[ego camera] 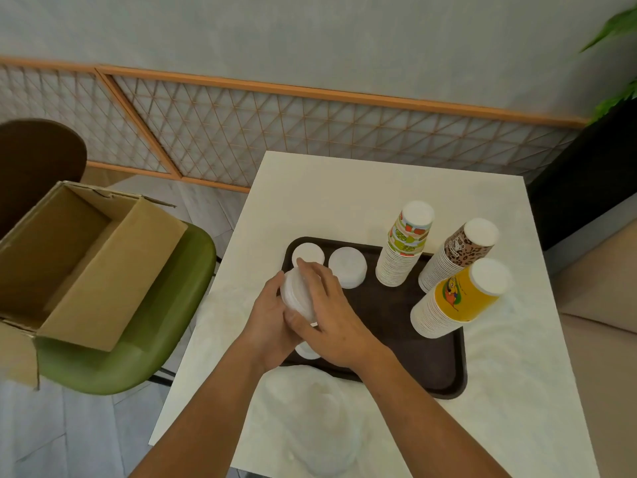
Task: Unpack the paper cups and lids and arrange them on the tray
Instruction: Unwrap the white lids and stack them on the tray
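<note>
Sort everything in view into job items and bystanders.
Job: tray; fruit-print cup stack; leopard-print cup stack; yellow cup stack; lid stack at tray corner; lid stack beside it; held lid stack in left hand and right hand; cardboard box.
Bystanders: green chair; plant; lattice screen.

No legible text; lettering on leopard-print cup stack (458, 251) too blurred.

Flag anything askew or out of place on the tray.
Nothing spilled. The leopard cup stack seems to sit across the tray's right rim, so it may tilt. The left hand and right hand grip a lid stack.
</note>
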`<action>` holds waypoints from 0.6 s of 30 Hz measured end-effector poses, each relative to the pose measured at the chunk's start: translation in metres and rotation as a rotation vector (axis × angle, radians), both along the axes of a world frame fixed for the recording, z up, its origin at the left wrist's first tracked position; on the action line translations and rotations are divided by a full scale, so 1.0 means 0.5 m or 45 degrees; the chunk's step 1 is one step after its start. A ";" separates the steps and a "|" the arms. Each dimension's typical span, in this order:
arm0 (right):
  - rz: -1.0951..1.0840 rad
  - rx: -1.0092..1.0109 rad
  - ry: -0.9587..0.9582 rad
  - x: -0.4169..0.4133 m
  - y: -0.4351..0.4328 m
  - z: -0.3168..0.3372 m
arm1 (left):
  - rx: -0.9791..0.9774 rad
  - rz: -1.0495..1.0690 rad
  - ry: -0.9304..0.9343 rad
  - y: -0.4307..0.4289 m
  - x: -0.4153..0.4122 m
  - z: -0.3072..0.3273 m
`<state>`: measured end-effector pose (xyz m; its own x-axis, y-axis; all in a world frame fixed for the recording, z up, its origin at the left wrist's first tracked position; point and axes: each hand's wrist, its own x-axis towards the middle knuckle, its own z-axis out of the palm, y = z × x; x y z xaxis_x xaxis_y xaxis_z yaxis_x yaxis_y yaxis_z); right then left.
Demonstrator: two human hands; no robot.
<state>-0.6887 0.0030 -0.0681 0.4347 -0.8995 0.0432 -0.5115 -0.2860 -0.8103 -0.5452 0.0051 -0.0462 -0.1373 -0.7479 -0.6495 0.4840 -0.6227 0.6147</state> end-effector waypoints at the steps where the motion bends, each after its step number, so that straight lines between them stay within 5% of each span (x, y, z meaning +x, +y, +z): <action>1: 0.003 0.014 0.000 -0.001 0.001 0.000 | -0.003 -0.009 -0.036 -0.001 0.000 -0.001; 12: -0.247 0.066 0.015 -0.036 -0.058 -0.030 | 0.059 -0.170 -0.023 -0.026 0.002 0.011; 15: -0.395 -0.087 0.293 -0.044 -0.111 -0.065 | 0.034 -0.092 -0.146 -0.027 0.000 0.004; 18: -0.487 -0.157 0.662 -0.045 -0.161 -0.095 | -0.019 -0.043 -0.530 -0.033 -0.001 -0.010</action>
